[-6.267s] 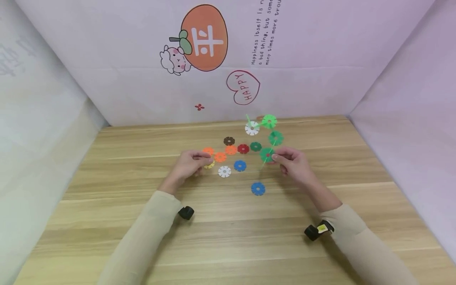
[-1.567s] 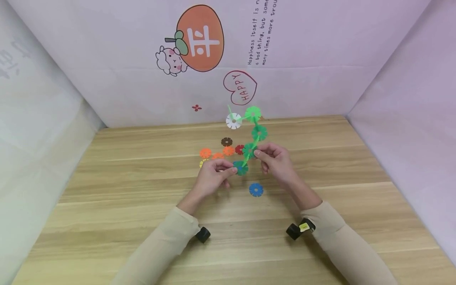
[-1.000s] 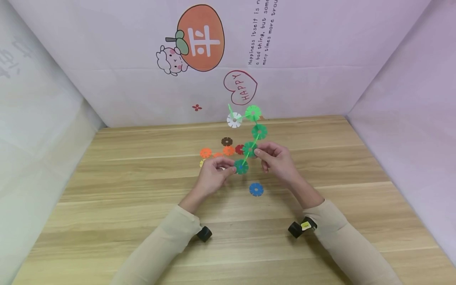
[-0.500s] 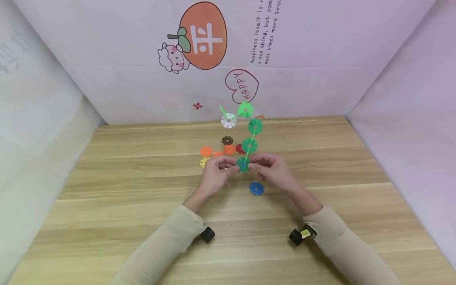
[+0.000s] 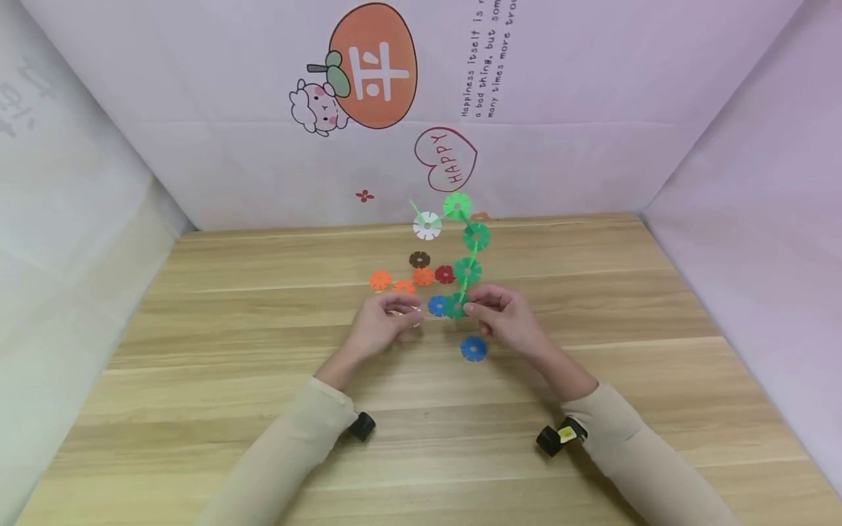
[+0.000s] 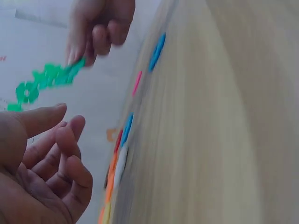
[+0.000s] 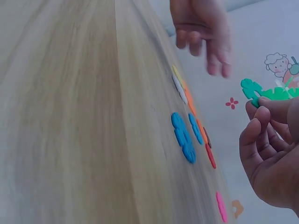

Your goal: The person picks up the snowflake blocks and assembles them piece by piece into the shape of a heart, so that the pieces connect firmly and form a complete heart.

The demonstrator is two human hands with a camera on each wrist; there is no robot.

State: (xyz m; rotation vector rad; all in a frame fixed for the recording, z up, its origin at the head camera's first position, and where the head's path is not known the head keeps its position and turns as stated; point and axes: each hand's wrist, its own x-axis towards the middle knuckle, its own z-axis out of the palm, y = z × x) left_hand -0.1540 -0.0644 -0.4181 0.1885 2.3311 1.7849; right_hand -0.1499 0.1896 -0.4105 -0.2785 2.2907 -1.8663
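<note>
My right hand (image 5: 509,321) pinches the lowest green disc (image 5: 456,310) of a raised chain of notched, flower-shaped plastic discs. Flat green discs (image 5: 468,279) alternate with bright green ones seen edge-on, and a white disc (image 5: 421,231) sits near the far end. To the left of the chain, my left hand (image 5: 375,329) holds nothing; its fingers are loosely bent and apart from the discs, as the left wrist view also shows. Behind the pinched disc lies a loose blue disc (image 5: 435,307), partly covered. The left hand mostly hides a white and a yellow disc.
Loose discs lie flat on the wooden table (image 5: 421,438): several orange ones (image 5: 380,286), a brown (image 5: 413,260), a red (image 5: 444,281), a nearer blue (image 5: 473,359) and a pink one (image 6: 137,84). White printed sheets stand at the back and sides.
A green disc from the table now ends the chain, which has shifted left. My right hand moved down to that disc; my left hand let go of it and drew left.
</note>
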